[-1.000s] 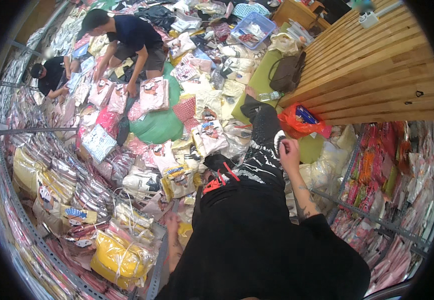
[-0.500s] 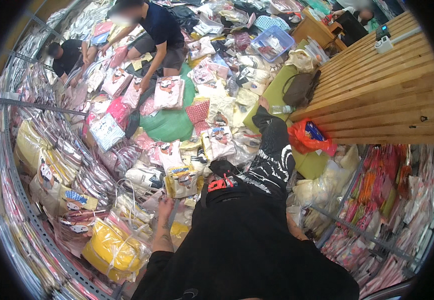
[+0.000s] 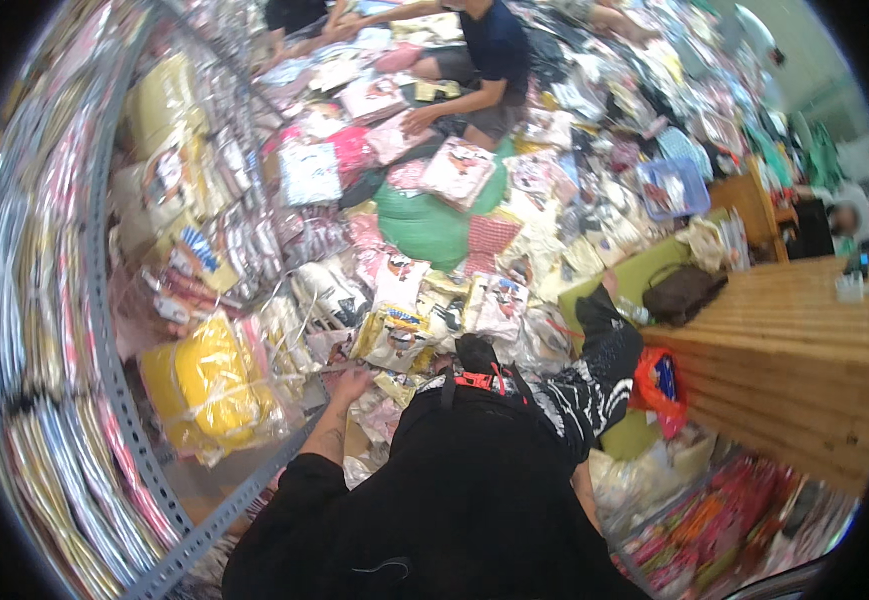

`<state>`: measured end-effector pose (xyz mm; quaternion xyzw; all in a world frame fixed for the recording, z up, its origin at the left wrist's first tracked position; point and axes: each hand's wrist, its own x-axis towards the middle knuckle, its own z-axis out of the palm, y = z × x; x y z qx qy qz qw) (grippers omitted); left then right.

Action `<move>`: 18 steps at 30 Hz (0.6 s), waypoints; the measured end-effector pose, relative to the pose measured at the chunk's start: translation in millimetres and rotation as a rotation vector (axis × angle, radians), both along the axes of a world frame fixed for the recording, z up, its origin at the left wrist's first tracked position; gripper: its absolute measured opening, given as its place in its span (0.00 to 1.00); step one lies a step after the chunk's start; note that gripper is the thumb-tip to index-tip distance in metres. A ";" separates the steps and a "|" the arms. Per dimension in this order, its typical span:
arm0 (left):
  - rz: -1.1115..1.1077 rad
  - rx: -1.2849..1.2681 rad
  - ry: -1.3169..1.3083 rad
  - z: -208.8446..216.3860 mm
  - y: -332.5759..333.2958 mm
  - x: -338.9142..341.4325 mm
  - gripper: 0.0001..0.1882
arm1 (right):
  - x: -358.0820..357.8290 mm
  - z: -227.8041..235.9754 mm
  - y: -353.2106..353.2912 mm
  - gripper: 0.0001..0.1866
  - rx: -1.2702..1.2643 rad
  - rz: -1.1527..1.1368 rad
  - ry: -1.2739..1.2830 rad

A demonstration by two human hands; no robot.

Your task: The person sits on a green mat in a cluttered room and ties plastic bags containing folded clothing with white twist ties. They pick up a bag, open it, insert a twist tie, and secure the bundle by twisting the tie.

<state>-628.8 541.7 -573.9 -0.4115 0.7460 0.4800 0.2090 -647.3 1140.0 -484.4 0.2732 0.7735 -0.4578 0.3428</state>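
My left hand point(image 3: 353, 383) is low over the heap, just below a stack of clear-bagged yellow and cream folded garments point(image 3: 393, 338). Its fingers are small and blurred, so I cannot make out whether they touch or grip anything. Of my right arm only the forearm point(image 3: 585, 492) shows beside my black shirt; that hand is hidden. Close by lies another bagged cream garment with a printed figure point(image 3: 500, 305). To the left of my left hand sits a tied clear bag of yellow goods point(image 3: 217, 385).
Metal shelving with a perforated upright point(image 3: 115, 330) holds packed garments on the left. Ahead, a co-worker in a dark shirt point(image 3: 500, 50) handles pink packages beside a green sack point(image 3: 425, 225). A wooden slatted counter point(image 3: 765, 370), brown bag point(image 3: 683, 293) and blue basket point(image 3: 675, 187) stand right.
The view has swung to the left, so the scene has shifted right and more shelving shows. My left hand remains near the yellow and cream stack. The co-worker still reaches over packages.
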 end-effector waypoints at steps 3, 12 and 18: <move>0.158 -0.013 0.119 11.8 -3.4 -20.0 0.18 | -13.4 -3.9 5.9 0.14 0.001 0.057 0.003; 0.225 0.154 0.112 -9.5 46.3 42.1 0.14 | -56.3 -8.6 16.9 0.13 0.023 0.151 0.048; 0.183 0.243 -0.384 4.8 61.3 96.1 0.18 | -61.6 -15.4 7.9 0.13 0.024 0.102 0.068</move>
